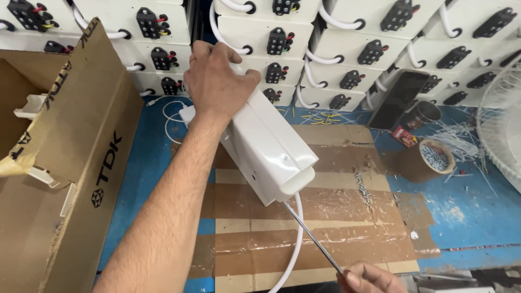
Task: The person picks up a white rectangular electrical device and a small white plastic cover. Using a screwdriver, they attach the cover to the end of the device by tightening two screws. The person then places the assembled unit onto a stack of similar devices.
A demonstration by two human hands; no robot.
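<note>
My left hand (216, 78) grips the far end of a white plastic box (268, 144), holding it tilted above a sheet of taped cardboard (325, 239). A white cable (293, 244) hangs from the box's near end. At the bottom edge my right hand (372, 279) holds a screwdriver (315, 241) by its red handle. The thin metal shaft points up, with its tip at the underside of the box's near end.
Stacks of white boxes with black connectors (347, 49) fill the back. A large open cardboard carton (70, 163) stands at the left. At the right lie a dark phone (399, 97), a tape roll holding screws (431, 157), loose screws (362, 187) and a white fan grille (502, 119).
</note>
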